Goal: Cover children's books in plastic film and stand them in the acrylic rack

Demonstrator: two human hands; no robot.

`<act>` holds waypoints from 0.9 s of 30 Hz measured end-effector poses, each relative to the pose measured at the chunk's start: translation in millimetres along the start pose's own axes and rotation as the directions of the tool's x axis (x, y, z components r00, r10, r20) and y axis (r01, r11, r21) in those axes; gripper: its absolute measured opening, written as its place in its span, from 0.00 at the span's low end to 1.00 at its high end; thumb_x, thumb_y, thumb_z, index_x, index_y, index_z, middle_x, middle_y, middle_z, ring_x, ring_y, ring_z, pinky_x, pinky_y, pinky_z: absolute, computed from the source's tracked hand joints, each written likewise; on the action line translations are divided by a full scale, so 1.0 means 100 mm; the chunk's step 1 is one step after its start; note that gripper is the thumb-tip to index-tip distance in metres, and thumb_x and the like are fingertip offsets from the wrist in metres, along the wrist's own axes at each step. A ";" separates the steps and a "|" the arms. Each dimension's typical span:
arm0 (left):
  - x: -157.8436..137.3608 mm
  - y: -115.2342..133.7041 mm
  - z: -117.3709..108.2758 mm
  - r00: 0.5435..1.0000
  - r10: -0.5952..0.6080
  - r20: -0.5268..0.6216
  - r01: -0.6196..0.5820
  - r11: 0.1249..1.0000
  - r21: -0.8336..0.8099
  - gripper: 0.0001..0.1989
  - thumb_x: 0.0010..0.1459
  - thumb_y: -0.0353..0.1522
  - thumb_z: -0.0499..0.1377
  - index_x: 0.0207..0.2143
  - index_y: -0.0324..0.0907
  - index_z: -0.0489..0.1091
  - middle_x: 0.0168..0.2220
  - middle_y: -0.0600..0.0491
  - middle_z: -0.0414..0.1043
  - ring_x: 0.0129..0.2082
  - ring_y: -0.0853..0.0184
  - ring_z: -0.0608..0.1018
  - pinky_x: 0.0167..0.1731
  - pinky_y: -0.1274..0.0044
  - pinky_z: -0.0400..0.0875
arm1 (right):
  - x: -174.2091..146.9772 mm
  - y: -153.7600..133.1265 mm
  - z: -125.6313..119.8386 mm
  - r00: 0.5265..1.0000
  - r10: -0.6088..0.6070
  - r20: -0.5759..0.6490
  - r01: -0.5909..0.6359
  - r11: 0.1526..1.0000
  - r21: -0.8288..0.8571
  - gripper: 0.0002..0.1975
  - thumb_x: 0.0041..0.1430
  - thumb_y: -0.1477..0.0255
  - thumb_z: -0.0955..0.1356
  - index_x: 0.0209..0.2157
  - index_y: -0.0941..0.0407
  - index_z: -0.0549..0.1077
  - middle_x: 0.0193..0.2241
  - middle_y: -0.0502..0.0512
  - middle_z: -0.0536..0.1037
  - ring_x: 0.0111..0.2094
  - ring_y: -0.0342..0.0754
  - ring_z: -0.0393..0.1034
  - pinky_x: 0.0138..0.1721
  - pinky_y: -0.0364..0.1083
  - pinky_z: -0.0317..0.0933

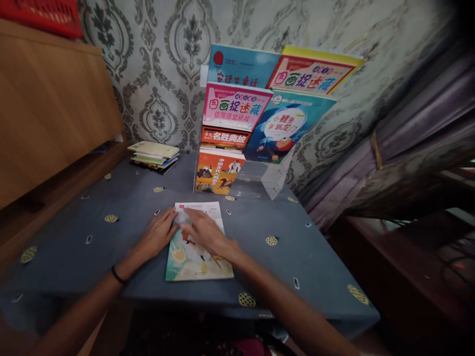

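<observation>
A thin picture book (pixel 208 264) with a white, yellow and green cover lies flat near the front of the table. My left hand (pixel 159 232) rests along its left edge, fingers stretched out toward the upper left corner. Across the upper part of the cover lies my right hand (pixel 205 231), its fingers extended and slightly blurred, hiding part of the picture and title. Neither hand is wrapped round anything. A dark band (pixel 118 275) circles my left wrist.
Behind the book, a clear display rack (pixel 256 174) holds several books, among them an orange one (pixel 218 173) and a blue one (pixel 291 128). A small book stack (pixel 154 154) lies at the back left. A wooden cabinet (pixel 55 104) borders the table (pixel 122 237) on the left.
</observation>
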State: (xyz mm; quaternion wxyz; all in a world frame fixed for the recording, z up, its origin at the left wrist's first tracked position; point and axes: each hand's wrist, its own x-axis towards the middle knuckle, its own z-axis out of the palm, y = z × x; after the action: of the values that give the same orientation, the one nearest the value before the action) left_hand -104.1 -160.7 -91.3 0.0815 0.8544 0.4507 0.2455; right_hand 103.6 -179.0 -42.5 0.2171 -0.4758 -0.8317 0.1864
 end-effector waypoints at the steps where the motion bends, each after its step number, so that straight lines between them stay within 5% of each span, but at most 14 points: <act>1: -0.01 0.00 -0.01 1.000 0.012 0.004 -0.012 1.000 0.000 0.20 0.67 0.34 0.48 0.59 0.39 0.64 0.61 0.40 0.68 0.62 0.56 0.70 0.60 0.59 0.65 | 0.09 -0.07 0.09 0.997 -0.057 0.051 0.055 0.998 0.037 0.30 0.71 0.57 0.60 0.66 0.60 0.59 0.65 0.68 0.65 0.66 0.57 0.57 0.64 0.57 0.55; 6: -0.01 0.02 -0.04 1.000 -0.001 0.013 0.001 0.999 0.035 0.23 0.66 0.31 0.47 0.62 0.41 0.61 0.61 0.41 0.68 0.61 0.58 0.71 0.60 0.58 0.65 | 0.38 -0.10 0.34 0.989 -0.058 0.133 0.050 0.997 0.065 0.41 0.70 0.48 0.54 0.69 0.68 0.51 0.69 0.74 0.54 0.71 0.59 0.44 0.69 0.60 0.43; 13: 0.01 0.04 -0.03 0.999 0.014 0.039 -0.019 0.993 0.118 0.21 0.70 0.37 0.45 0.57 0.35 0.67 0.62 0.38 0.67 0.61 0.54 0.72 0.61 0.58 0.64 | 0.19 0.45 0.18 0.998 0.045 0.053 -0.043 0.998 -0.043 0.40 0.70 0.50 0.54 0.68 0.69 0.53 0.69 0.75 0.53 0.71 0.60 0.43 0.70 0.61 0.41; 19: 0.03 0.06 -0.15 0.993 -0.019 0.117 -0.002 0.984 0.177 0.20 0.69 0.36 0.47 0.57 0.37 0.67 0.63 0.40 0.67 0.62 0.52 0.70 0.60 0.57 0.64 | -0.08 0.95 -0.02 0.999 0.039 -0.016 -0.037 0.994 0.098 0.28 0.73 0.59 0.53 0.69 0.54 0.57 0.69 0.59 0.57 0.70 0.54 0.48 0.70 0.62 0.42; 24: 0.41 0.23 -0.23 0.983 0.008 0.185 -0.050 0.973 0.225 0.16 0.67 0.33 0.48 0.48 0.40 0.73 0.57 0.40 0.72 0.63 0.46 0.68 0.58 0.48 0.61 | -0.11 1.10 -0.08 0.996 0.039 -0.086 -0.013 0.960 0.280 0.27 0.72 0.59 0.55 0.67 0.51 0.61 0.65 0.57 0.66 0.66 0.54 0.59 0.66 0.61 0.52; 27: 0.78 0.32 -0.08 0.964 0.199 0.176 -0.207 0.978 0.028 0.17 0.66 0.27 0.47 0.51 0.40 0.71 0.55 0.44 0.74 0.59 0.56 0.72 0.60 0.59 0.64 | -0.09 1.11 -0.08 0.992 0.031 -0.122 0.010 0.946 0.324 0.29 0.71 0.55 0.55 0.66 0.53 0.63 0.63 0.58 0.69 0.63 0.53 0.63 0.65 0.58 0.54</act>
State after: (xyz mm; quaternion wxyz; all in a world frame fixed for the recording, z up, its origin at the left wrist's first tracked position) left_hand -47.4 -116.8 -45.6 0.0748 0.9158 0.3575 0.1671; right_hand 191.0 -133.5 -94.5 0.3430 -0.4489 -0.7720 0.2914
